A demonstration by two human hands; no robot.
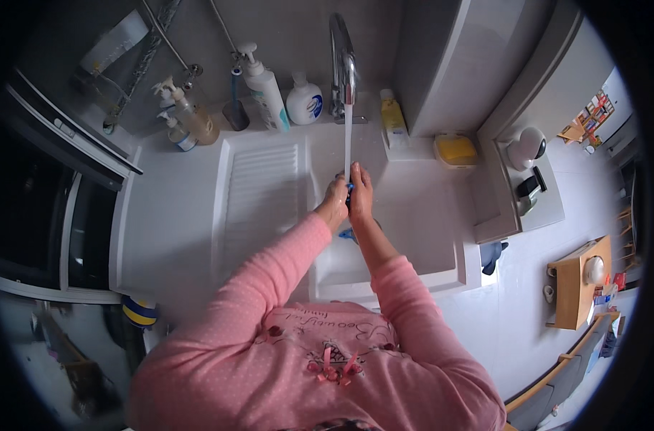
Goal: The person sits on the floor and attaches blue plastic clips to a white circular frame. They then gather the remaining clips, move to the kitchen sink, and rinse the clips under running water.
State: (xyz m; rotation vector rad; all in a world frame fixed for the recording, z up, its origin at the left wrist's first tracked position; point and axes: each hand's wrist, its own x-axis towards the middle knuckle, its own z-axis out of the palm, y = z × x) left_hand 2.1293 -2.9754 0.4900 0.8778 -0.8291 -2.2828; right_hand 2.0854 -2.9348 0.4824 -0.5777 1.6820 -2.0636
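Under the running water [348, 140] from the chrome faucet [343, 61], my hands are close together over the white sink [442, 215]. My left hand [333, 203] is closed around one side of a small blue and dark thing [350, 191], mostly hidden between the palms. Against its other side presses my right hand [361, 191], fingers held together and pointing up toward the faucet. What kind of thing it is I cannot make out. Below the hands, a blue item [346, 234] lies in the basin, partly covered by my right forearm.
A ribbed washboard [262, 194] slopes left of the basin. Along the back ledge stand pump bottles [266, 93], a white bottle [304, 100], a dark cup with a toothbrush [235, 113] and a yellow tube [393, 118]. A soap dish with yellow soap [456, 150] sits at the right.
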